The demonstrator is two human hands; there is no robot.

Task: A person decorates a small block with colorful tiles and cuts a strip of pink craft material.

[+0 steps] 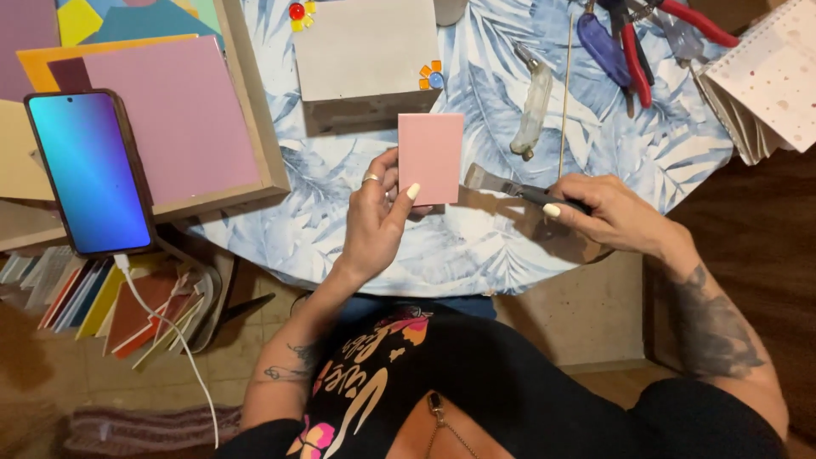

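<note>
1. Near edge of the bench [476, 255], covered by a leaf-patterned cloth: the left hand [374, 217] pinches a pink rectangular tile [430, 158] by its lower left corner, thumb on the face and fingers behind, holding it upright above the cloth.
2. Just to the right, also by the near edge: the right hand [608, 212] is closed around the dark handle of a flat-bladed tool [510, 187], whose metal blade points toward the tile's lower right corner; whether blade and tile touch cannot be told.
3. Left side of the bench: a phone [89, 174] with a lit blue screen lies on a wooden tray [255, 110] of large coloured sheets, a white cable [161, 323] hanging from it.
4. Middle of the bench, beyond the tile: a grey block [365, 59] with small coloured glass pieces [432, 76] at its corners.
5. Right of centre: a clear, elongated glass-like piece [534, 106].
6. Far right corner: red-handled pliers [637, 51] and a speckled white notebook [769, 76].
</note>
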